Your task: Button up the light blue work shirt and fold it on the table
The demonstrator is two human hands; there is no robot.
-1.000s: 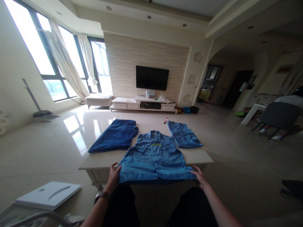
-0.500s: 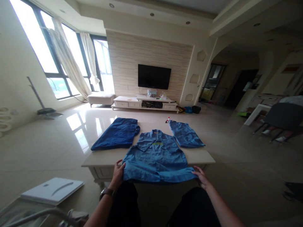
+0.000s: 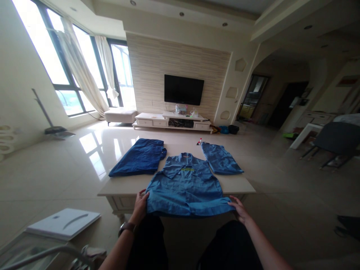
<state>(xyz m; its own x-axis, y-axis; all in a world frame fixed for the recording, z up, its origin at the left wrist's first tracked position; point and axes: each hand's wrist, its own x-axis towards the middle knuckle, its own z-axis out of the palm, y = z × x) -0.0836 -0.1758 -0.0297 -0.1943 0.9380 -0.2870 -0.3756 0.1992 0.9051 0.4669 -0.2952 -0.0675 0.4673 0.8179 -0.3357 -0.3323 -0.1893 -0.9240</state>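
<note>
A light blue work shirt (image 3: 186,186) lies spread face up on a pale low table (image 3: 123,187), collar away from me, its hem hanging over the near edge. My left hand (image 3: 139,206) grips the shirt's lower left corner. My right hand (image 3: 238,209) holds the lower right corner of the hem. A folded dark blue garment (image 3: 139,157) lies at the table's back left. A smaller light blue folded garment (image 3: 221,159) lies at the back right.
A small bottle (image 3: 199,142) stands at the table's far edge. A white board (image 3: 63,223) rests on a frame at the lower left. Beyond are a TV (image 3: 183,89) over a white cabinet (image 3: 172,121), and a dark chair (image 3: 334,140) at the right.
The view has shifted slightly. Both hands stay on the shirt's lower corners, and the hem looks gathered a little toward the table's near edge.
</note>
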